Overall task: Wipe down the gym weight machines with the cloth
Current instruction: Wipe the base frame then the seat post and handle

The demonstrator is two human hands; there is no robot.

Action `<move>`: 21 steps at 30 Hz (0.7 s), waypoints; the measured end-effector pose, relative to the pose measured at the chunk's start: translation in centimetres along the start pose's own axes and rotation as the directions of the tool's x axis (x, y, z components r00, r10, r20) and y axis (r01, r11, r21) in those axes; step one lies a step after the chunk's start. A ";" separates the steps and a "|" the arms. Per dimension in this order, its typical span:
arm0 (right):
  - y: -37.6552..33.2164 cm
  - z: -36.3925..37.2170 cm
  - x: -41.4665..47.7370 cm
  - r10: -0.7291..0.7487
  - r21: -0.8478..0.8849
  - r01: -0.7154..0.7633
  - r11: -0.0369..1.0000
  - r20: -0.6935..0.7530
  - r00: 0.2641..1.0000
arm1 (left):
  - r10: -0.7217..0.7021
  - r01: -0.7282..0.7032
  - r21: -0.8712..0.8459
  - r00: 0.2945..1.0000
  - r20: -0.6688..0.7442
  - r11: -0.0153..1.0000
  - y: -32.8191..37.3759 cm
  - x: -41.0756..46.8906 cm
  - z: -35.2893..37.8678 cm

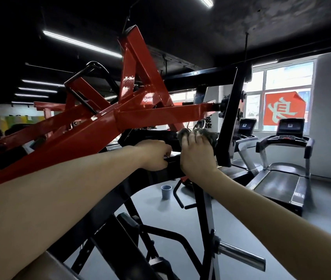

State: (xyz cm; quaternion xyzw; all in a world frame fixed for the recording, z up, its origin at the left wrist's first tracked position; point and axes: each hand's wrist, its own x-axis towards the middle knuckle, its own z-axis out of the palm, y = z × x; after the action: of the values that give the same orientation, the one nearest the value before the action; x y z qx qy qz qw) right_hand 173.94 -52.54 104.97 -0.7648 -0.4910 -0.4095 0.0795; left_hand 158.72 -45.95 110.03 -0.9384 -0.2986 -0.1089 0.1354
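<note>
While you look up along both forearms in the head view, your right hand [198, 156] lies on top of the grey cloth [209, 135]. Its fingers spread over the bunched fabric, tips curled into it, and hold it down on the black bar [173, 161] of the weight machine [92, 136]. The cloth sits at the far end of that bar, just beside the slanted black upright [232, 110] and below the glossy red arms [150, 116] that cross overhead. Your left hand [154, 154] is just beside the right one, nearly touching it. Its fingers are curled round the edge of the same bar in a firm grip, with no cloth in it.

Lower down, a chrome weight peg [241, 256] sticks out from the frame. A small blue-grey cup [166, 191] stands on the grey floor [211, 219] beyond the machine. Two treadmills [281, 168] stand side by side at the right, in front of a window carrying a red sign [285, 111].
</note>
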 end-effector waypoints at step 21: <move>-6.1 2.0 7.6 -0.223 0.204 0.228 0.952 -0.046 0.974 | -0.225 0.222 0.045 0.931 0.289 0.974 -3.0 -1.4 -0.9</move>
State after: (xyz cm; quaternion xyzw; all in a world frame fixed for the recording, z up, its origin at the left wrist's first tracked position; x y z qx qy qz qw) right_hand 171.45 -43.20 107.36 -0.6866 -0.6141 -0.3711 0.1171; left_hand 155.71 -44.68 111.02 -0.9033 -0.4207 0.0179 0.0820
